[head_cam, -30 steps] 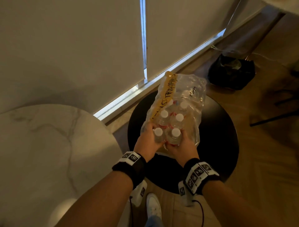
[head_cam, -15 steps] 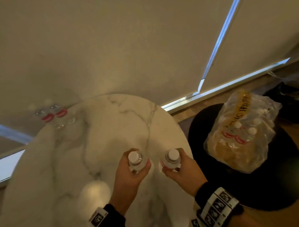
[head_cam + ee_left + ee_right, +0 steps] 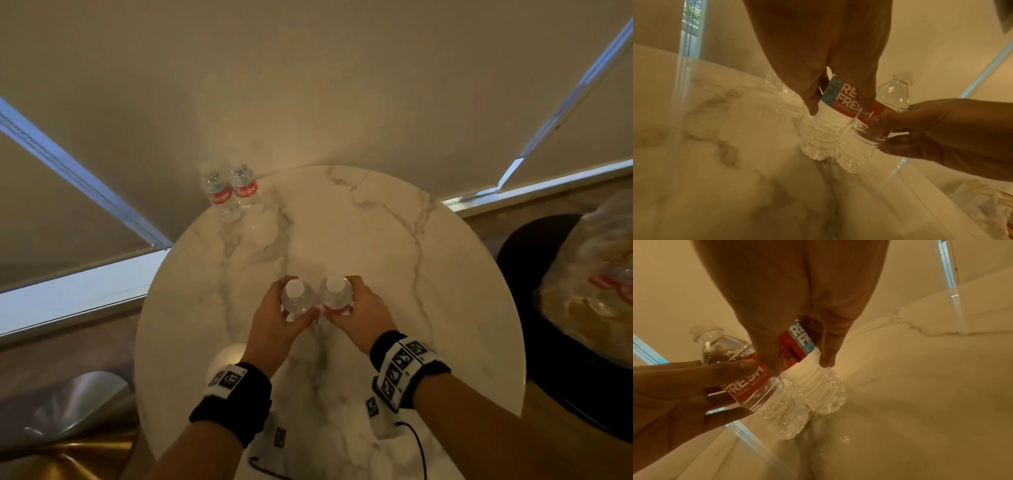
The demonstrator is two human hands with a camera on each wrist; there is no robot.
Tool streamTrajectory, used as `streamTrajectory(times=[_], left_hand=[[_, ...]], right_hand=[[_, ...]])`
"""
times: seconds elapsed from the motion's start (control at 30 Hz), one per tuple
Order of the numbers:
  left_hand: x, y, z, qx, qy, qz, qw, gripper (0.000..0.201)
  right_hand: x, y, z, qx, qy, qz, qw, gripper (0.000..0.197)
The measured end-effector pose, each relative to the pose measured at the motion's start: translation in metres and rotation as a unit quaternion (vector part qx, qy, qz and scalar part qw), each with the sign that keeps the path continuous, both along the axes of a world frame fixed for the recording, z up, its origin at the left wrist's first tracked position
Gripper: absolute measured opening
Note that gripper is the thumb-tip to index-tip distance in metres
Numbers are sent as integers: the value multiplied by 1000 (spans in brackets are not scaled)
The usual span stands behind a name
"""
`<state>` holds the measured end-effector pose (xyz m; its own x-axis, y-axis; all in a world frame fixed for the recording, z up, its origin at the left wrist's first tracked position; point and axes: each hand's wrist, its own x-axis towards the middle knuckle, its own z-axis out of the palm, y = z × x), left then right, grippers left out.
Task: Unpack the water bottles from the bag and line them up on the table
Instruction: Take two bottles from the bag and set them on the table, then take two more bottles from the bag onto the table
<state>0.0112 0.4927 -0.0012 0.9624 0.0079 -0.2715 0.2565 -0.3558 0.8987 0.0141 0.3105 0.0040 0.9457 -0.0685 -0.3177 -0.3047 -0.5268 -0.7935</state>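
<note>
My left hand grips a clear water bottle with a white cap and red label, upright above the round marble table. My right hand grips a second bottle right beside it, the two touching. In the left wrist view my left hand's bottle hangs a little above the tabletop, with the right hand's bottle next to it. Two more bottles stand together at the table's far left edge. The clear plastic bag with bottles inside lies on a black stool at the right.
The black round stool stands close to the table's right side. Pale window blinds rise just behind the table. A shiny metal object sits on the floor at the lower left.
Both hands lifted a bottle each out of the bag on the stool and carried them left over the marble table, bringing the two bottles together near its middle.
</note>
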Motion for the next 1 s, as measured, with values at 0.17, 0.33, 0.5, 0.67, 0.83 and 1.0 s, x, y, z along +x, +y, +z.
streamTrajectory(times=[0.17,0.33,0.5,0.67,0.83,1.0], left_hand=[[-21,-4,-3,19,64,25,997,74],[-76,-42,0,145,126,49,980,42],[-93,-169,5,107,104,-114,982,18],[-63,-350,9,44,74,-287,954,7],[-27,-504,-22,65,107,-419,900,47],[2,-576,-68,58,130,-376,916,49]], right_hand=[[-17,-24,3,3,73,0,997,85],[-62,-113,11,34,85,-56,994,44],[-104,-248,3,-30,80,-209,974,29],[-111,-383,-30,0,127,-371,920,31],[-89,-482,-48,-5,148,-441,885,47],[-64,-527,-61,-17,166,-427,888,87]])
